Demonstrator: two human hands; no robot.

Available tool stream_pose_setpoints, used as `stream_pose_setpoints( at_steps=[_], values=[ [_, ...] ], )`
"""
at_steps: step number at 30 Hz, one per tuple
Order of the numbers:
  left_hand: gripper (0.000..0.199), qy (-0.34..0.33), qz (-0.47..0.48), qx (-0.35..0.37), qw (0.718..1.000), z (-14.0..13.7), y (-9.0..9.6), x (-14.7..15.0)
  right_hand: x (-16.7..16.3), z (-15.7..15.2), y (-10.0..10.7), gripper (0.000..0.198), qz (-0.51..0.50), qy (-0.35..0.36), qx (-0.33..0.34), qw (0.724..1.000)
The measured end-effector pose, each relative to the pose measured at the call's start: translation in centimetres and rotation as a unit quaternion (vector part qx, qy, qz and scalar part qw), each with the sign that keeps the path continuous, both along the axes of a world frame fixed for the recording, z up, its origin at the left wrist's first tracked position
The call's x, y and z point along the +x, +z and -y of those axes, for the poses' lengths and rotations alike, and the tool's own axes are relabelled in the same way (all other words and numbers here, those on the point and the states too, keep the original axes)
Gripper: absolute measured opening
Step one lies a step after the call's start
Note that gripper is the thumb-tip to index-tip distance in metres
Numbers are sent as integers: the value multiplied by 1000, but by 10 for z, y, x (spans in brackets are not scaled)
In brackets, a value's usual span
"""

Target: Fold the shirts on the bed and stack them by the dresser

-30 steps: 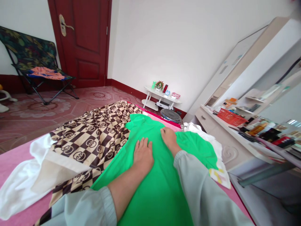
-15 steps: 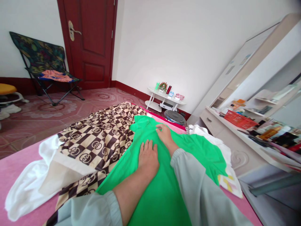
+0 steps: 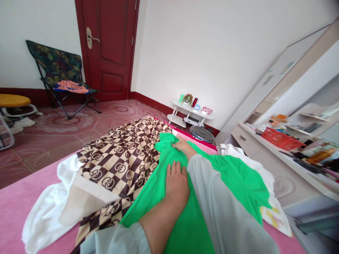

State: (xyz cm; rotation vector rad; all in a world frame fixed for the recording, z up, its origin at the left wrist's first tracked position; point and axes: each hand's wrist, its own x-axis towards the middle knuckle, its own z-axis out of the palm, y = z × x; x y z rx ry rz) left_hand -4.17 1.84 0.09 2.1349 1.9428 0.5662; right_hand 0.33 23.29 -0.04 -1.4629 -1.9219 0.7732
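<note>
A bright green garment [image 3: 238,173] lies spread over the pink bed, its near end running down out of the picture. My left hand [image 3: 178,183] rests flat on its middle, fingers stretched out. Farther up, my right hand [image 3: 184,146] has its fingers curled onto the cloth near the far end and pinches a bit of it. To the left, a brown and beige checked cloth [image 3: 119,155] touches the green fabric's edge. White cloth [image 3: 45,204] sticks out from beside it at the lower left.
A pink bed cover [image 3: 16,208] shows at the left. White clothing [image 3: 233,150] lies at the right, by a dresser [image 3: 283,180] with a red basket [image 3: 282,138]. Beyond the bed stand a low white table [image 3: 185,107] and a folding chair [image 3: 60,70] near the door [image 3: 108,46].
My right hand has moved slightly toward the garment's far left end and its fingers have closed on the cloth. My left hand stays flat. The view has turned a little left.
</note>
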Motion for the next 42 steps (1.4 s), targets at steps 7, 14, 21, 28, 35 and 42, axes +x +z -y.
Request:
stream_pose_setpoints(
  at_steps=[7,14,21,28,35,42],
  values=[
    [46,7,7,12,1000,0,1,0,-5,16,3,57,-130,-11,31,991],
    [47,12,6,8,1000,1,1,1,34,59,-1,39,-91,62,146,983],
    [49,4,-10,-6,1000,0,0,0,84,66,1,62,302,33,37,952],
    [50,-4,-3,0,1000,-1,-3,-1,114,97,1,63,348,-48,90,932],
    [50,-3,-5,4,1000,0,-3,-1,135,135,21,72,368,-75,-26,926],
    [53,-1,-1,42,999,-1,-8,-3,93,240,0,55,375,-59,43,924]
  ],
)
